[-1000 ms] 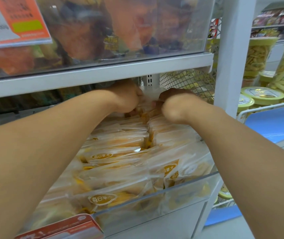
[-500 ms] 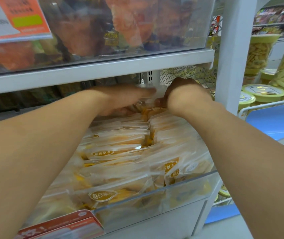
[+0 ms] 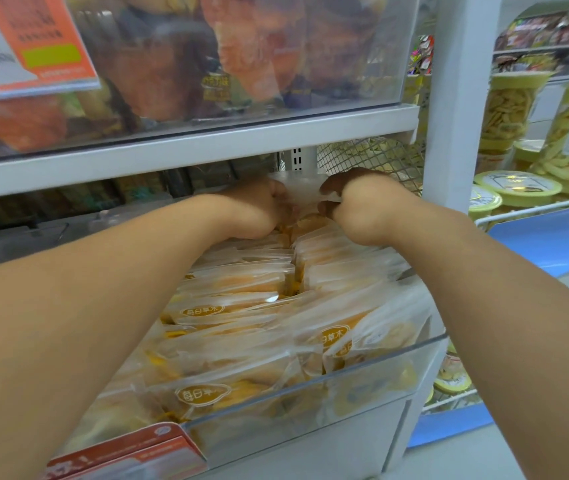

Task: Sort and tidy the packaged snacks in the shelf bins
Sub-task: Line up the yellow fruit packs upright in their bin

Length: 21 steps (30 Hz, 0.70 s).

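A clear plastic bin (image 3: 362, 374) on the lower shelf is packed with rows of frosted snack packets (image 3: 227, 306) holding yellow-orange pieces. At the back of the bin, under the upper shelf, both hands hold one packet (image 3: 302, 194) by its pale top edge. My left hand (image 3: 255, 209) grips its left side with curled fingers. My right hand (image 3: 359, 206) pinches its right side. The packet's lower part is hidden between my hands and the rows in front.
The white shelf board (image 3: 189, 150) sits low over my hands, with a bin of orange bags (image 3: 241, 53) above. A white upright post (image 3: 456, 98) bounds the right. Lidded tubs (image 3: 518, 183) and jars (image 3: 511, 109) stand beyond it. A red price tag (image 3: 127, 459) hangs at the bin's front.
My left hand has gone from flat fingers over the packets to a curled grip on the rear packet. The right hand has stayed at the back of the bin.
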Tool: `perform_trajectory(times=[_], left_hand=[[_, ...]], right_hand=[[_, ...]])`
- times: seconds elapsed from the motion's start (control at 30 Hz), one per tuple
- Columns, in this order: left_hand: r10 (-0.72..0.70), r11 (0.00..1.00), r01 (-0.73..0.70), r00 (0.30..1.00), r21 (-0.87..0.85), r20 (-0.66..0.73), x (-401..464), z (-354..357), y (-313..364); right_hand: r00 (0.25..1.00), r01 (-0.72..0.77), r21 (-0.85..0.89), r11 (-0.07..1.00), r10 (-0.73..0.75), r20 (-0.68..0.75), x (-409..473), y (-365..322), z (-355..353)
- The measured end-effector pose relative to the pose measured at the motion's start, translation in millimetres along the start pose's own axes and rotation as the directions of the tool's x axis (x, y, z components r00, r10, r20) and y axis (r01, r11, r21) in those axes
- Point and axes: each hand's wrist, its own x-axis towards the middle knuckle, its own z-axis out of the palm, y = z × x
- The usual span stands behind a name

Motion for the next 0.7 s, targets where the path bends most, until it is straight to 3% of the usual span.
perform_trajectory(times=[0.17,0.27,0.37,0.5,0.63,0.7], left_hand=[[-0.021,0.965,-0.017,0.989,0.261,0.145,-38,-16,13],[0.020,0.966,-0.068,0.981,0.250,0.191,-71,-22,9],[-0.011,0.954,-0.059,0.973,0.295,0.232,-97,-15,-5],[-0.066,0.957,0.005,0.977,0.289,0.202,-104,-6,-17],[-0.086,0.958,0.021,0.972,0.286,0.217,-103,-19,-15],[-0.086,0.958,0.027,0.977,0.284,0.197,-103,-22,-19]], right_hand=[[0.986,0.054,0.090,0.994,-0.067,0.150,-19,-2,-4],[0.985,0.065,0.081,0.995,-0.077,0.152,-34,-3,-1],[0.976,0.172,0.044,0.984,-0.177,0.125,-45,-16,5],[0.965,0.118,-0.007,0.993,-0.113,0.236,-49,-29,6],[0.982,0.182,0.051,0.982,-0.179,-0.062,-48,-34,-3],[0.984,0.172,0.044,0.984,-0.170,-0.056,-43,-33,-1]])
